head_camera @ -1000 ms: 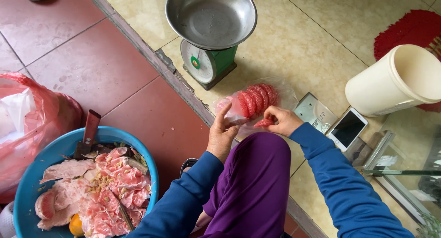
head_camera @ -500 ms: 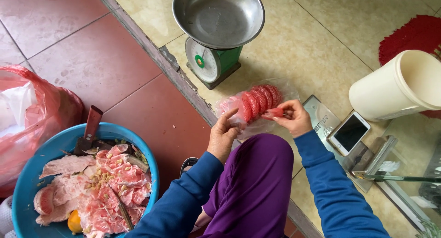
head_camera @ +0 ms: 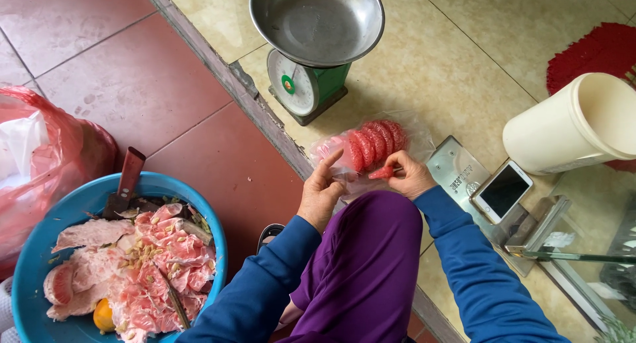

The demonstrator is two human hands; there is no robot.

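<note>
Blue basin [head_camera: 26, 277] is heaped with peel, so most peeling looks done. Left hand [head_camera: 321, 194] hangs open by the clear bag [head_camera: 414, 128]; right hand [head_camera: 409, 174] pinches one pink segment [head_camera: 382, 173] beside the packed row [head_camera: 374, 143]. Scale [head_camera: 311, 45] sits unused.

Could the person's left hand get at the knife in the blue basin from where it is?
Probably yes. The left hand holds nothing firmly and touches the clear bag of pink pomelo segments. The knife leans handle-up at the rim of the blue basin, uncovered, across open floor.
</note>
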